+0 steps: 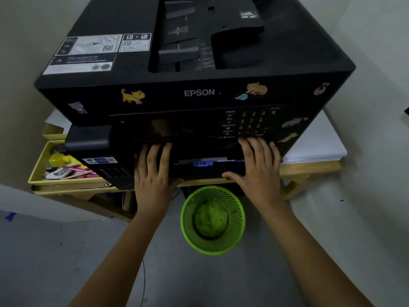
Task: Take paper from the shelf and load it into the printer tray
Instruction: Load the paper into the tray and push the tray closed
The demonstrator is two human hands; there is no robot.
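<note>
A black Epson printer (199, 93) with cartoon stickers stands on a low wooden shelf (309, 168). Both hands rest on its lower front, where the paper tray (199, 171) sits with a blue guide piece showing between them. My left hand (152, 171) lies on the tray's left part with fingers on top and thumb hooked under the edge. My right hand (257, 167) grips the right part the same way. A stack of white paper (316, 140) lies on the shelf to the printer's right, partly under it.
A green mesh waste bin (212, 220) stands on the grey floor right below the tray, between my forearms. A yellow box (64, 165) of small colourful items sits left of the printer. Walls close in on both sides.
</note>
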